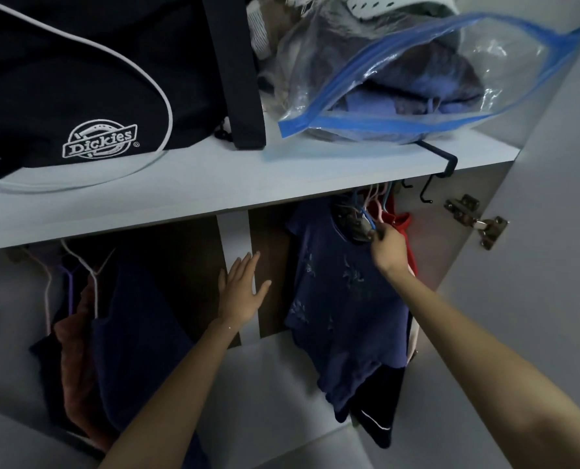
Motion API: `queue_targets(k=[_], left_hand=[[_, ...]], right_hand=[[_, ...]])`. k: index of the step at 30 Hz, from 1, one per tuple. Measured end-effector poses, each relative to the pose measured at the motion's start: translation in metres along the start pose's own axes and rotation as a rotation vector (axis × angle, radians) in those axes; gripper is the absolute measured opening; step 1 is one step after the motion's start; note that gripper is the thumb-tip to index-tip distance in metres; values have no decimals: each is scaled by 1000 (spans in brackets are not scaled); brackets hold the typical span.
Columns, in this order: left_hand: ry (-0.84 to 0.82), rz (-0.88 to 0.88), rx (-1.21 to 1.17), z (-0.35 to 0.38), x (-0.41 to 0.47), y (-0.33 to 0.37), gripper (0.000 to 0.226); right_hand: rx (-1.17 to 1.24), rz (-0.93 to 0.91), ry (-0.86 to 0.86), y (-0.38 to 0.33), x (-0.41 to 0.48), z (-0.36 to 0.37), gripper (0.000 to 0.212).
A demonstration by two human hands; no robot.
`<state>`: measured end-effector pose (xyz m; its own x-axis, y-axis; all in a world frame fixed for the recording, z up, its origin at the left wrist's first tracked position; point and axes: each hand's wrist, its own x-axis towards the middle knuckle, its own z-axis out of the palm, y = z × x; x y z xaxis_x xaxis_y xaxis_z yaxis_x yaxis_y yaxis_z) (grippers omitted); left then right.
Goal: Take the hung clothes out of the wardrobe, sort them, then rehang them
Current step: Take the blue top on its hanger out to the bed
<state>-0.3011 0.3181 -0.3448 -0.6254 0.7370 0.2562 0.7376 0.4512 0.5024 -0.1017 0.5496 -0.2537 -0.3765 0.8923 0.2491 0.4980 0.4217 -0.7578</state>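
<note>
A dark blue patterned T-shirt (342,292) hangs on a blue hanger (366,216) at the right of the wardrobe, under the shelf. My right hand (388,247) is closed on that hanger at the shirt's collar. Behind it hang a red garment (402,225) and more hangers. My left hand (244,287) is spread flat with fingers apart against the white divider (236,231), holding nothing. At the left hang a navy garment (136,333), a rust-coloured one (75,353) and a dark one on white and purple hangers (82,269).
The white shelf (214,184) above carries a black Dickies bag (89,82) and a clear zip bag (413,79) of folded clothes. A dark hook (446,164) clips over the shelf edge. The open door with its metal hinge (478,221) stands at the right.
</note>
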Motion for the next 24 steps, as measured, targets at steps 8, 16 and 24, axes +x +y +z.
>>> queue_targets(k=[8, 16, 24], left_hand=[[-30, 56, -27, 1, 7, 19, 60], [-44, 192, -27, 2, 31, 31, 58], [-95, 314, -24, 26, 39, 50, 57]], right_hand=[[-54, -65, -61, 6, -25, -15, 15], [-73, -88, -82, 5, -54, -38, 16], [-202, -181, -186, 24, -116, -57, 18]])
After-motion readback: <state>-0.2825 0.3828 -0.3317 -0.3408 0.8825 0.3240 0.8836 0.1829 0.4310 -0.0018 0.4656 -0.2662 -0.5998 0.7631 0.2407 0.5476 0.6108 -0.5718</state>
